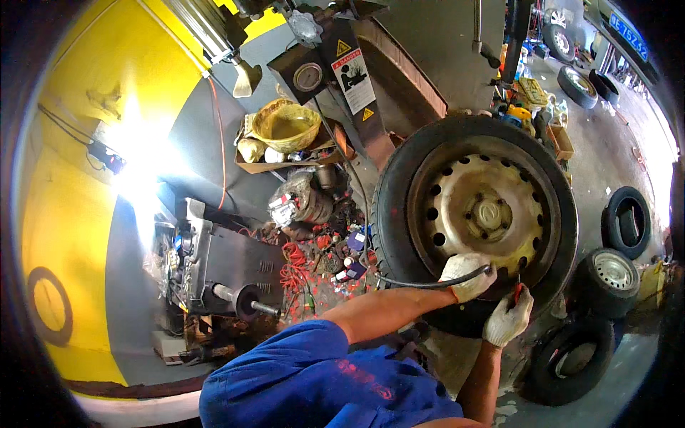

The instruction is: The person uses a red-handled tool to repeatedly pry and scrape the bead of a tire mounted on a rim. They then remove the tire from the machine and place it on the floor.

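Note:
A black tyre on a pale, dirty steel rim lies before me, its face toward me. My left hand, in a white knit glove, reaches over the tyre's near side. It is closed round a black air hose, whose end pokes out past the fingers. My right hand, gloved too, is at the rim's lower edge. Between its fingers is a slim tool with a red handle, its dark tip pointing at the rim. Exactly where the tip touches, I cannot tell.
Left of the wheel are a pressure gauge, a yellow basin in a box and a red coiled cord among clutter. A machine with a shaft stands further left. At right lie another wheel and loose tyres.

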`<state>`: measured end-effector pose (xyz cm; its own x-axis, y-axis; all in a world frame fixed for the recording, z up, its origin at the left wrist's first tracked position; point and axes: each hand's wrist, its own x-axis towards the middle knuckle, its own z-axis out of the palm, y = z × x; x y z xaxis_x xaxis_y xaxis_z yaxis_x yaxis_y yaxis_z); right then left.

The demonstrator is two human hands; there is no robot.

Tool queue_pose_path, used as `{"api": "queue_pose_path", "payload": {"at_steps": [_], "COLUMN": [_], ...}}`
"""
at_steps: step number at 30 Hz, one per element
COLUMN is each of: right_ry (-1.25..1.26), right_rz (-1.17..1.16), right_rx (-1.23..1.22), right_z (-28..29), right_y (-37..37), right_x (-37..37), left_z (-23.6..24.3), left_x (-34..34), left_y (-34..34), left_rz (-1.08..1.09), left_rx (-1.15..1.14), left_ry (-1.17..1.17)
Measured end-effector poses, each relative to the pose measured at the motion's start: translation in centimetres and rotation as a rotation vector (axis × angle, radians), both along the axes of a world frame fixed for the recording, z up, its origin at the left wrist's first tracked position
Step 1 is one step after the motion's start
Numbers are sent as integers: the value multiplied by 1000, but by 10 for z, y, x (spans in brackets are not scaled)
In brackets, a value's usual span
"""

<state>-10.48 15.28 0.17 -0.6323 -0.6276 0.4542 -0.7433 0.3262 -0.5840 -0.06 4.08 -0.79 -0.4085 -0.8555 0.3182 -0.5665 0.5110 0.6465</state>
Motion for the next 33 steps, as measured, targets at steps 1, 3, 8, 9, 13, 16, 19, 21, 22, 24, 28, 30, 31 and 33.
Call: {"api": "queue_pose_path", "payload": {"at_steps": [1, 3, 8, 9, 13, 16, 19, 21, 22, 24, 28, 30, 31, 33], "right_ry": [6, -18, -20, -23, -53, -39, -41, -3, -18, -72, -56, -24, -9, -25], "right_rz": [-4, 2, 3, 11, 13, 23, 23, 8, 11, -17, -20, -25, -28, -31], "right_rx": [6, 9, 7, 4, 25, 6, -4, -34, -41, -46, -22, -10, 2, 6], "right_z": [-1, -2, -6, -3, -3, 7, 6, 1, 3, 8, 6, 2, 2, 2], "right_y": [0, 1, 4, 4, 5, 3, 1, -2, -3, -4, -5, -7, -6, -6], "right_x": [-1, -2, -4, -5, -5, 0, 1, -1, 1, 4, 3, 1, 0, 0], "left_z": [-6, -1, 11, 16, 21, 86, 54, 76, 65, 53, 100, 115, 127, 116], "left_x": [-1, 0, 3, 5, 69, 136, 221, 232, 242, 252, 214, 205, 195, 197], "left_y": [0, -1, -1, -3, -42, -79, -151, -168, -182, -220, -261, -284, -288, -321], "left_rz": [-2, 28, 120, 166, 345, 700, 1025, 1035, 874, 748, 582, 541, 520, 565], "left_rx": [-16, 144, 209, 253, 223, 685, 702, 488, 351, 274, 263, 325, 314, 321], "left_ry": [39, 9, 92, 131, 58, 628, 1183, 1244, 1319, 1124, 949, 855, 854, 752]}}
